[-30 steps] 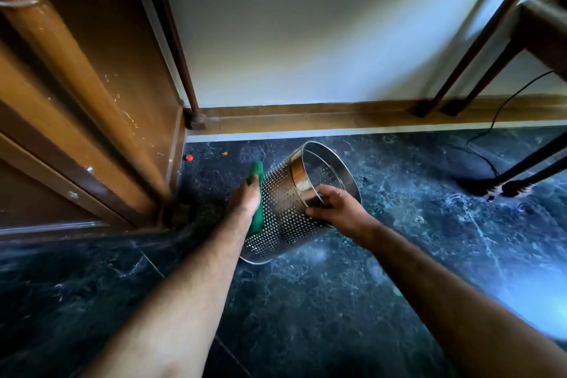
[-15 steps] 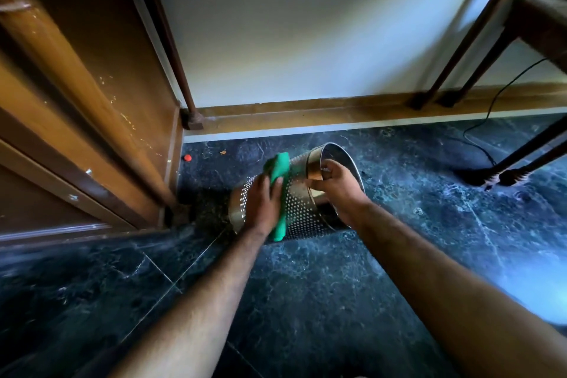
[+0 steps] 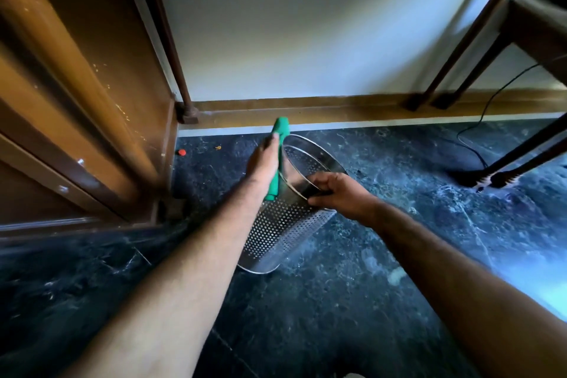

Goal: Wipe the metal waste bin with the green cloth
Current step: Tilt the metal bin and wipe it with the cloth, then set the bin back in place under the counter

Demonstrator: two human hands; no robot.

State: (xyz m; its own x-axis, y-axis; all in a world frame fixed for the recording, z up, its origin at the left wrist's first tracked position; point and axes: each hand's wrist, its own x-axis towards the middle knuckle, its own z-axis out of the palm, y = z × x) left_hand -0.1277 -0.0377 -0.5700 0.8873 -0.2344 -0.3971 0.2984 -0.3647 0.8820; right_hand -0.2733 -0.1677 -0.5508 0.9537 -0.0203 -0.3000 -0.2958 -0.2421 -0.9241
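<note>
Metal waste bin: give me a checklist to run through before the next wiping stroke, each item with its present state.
1. Right hand grips the metal waste bin at its rim: ok.
2. Green cloth pressed to the bin's outer wall under the left hand: ok.
3. Bin tilted, lower edge resting on the dark floor: ok.
4. Black cable well away from the bin: ok.
5. Wall already wiped is clean: cannot tell.
</note>
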